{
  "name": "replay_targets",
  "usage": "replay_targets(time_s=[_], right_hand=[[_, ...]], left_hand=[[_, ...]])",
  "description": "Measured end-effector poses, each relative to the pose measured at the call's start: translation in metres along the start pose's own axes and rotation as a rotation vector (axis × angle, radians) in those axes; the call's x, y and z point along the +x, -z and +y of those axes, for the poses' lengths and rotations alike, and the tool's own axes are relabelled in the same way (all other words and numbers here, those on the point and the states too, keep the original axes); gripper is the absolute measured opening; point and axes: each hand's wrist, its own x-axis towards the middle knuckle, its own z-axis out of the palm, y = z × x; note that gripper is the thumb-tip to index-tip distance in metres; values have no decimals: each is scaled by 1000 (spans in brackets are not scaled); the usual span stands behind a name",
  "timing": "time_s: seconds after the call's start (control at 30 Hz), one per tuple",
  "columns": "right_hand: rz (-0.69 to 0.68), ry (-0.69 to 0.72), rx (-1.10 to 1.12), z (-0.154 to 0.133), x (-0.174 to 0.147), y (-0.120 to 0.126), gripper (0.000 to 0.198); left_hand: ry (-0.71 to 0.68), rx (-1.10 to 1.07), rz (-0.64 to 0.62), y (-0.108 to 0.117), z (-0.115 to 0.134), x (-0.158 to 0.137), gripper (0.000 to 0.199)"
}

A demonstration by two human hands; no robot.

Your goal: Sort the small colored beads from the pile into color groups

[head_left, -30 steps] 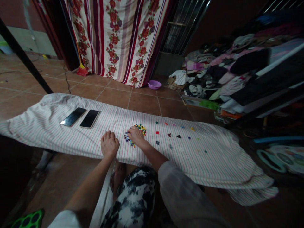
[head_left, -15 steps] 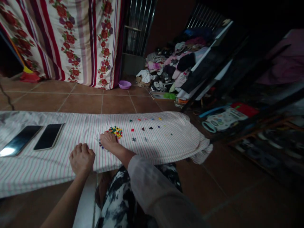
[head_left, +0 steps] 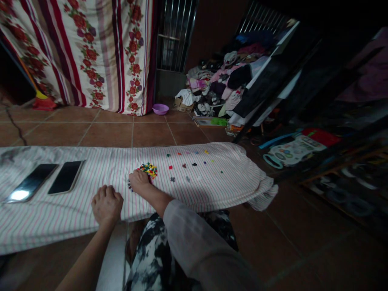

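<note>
My right hand (head_left: pixel 140 181) rests over the left side of a pile of small coloured pieces (head_left: pixel 148 169), its fingers bent down and pressed into it. Whatever its fingertips grip is hidden under the hand. The pile mixes yellow, red, green, white and dark pieces, too small to name. My left hand (head_left: pixel 107 204) lies near the front edge of the striped cloth (head_left: pixel 85 214) with its fingers curled in, away from the pieces. Right of the pile, small groups sorted by colour stand in loose rows, among them a red group (head_left: pixel 170 167), a black group (head_left: pixel 194 164) and a grey group (head_left: pixel 172 179).
Two phones, a dark one (head_left: pixel 66 178) and one reflecting a light (head_left: pixel 32 184), lie on the cloth at left. Beyond the table are a purple basin (head_left: pixel 160 109), a heap of clothes (head_left: pixel 224 81), a floral curtain (head_left: pixel 106 56) and a red broom (head_left: pixel 44 103).
The view has shifted slightly, so everything appears a little further right. My right hand stays at the pile and my left hand keeps its place on the cloth.
</note>
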Motion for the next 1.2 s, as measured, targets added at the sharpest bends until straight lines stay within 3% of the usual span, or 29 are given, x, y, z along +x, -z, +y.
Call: replay_targets(time_s=[0.33,0.57,0.7,0.9,1.07,1.2], right_hand=[[166,-138,316,16,-6,0,27],[339,-195,625,53,-15,-9,28],[449,-290,682,100,-32,-12,29],[673,-576,648,200,-74,-17,34],[769,-757,573,282,-112,-23,35],[773,-846,479,326,-130,-31,38]], left_hand=[[-5,-19,-44,6,3,1,38],[6,-14,-63,9,5,1,39],[29,24,-110,15,8,2,42],[59,63,-207,23,13,4,44],[73,92,-226,27,18,4,45],[62,98,-233,29,20,4,41]])
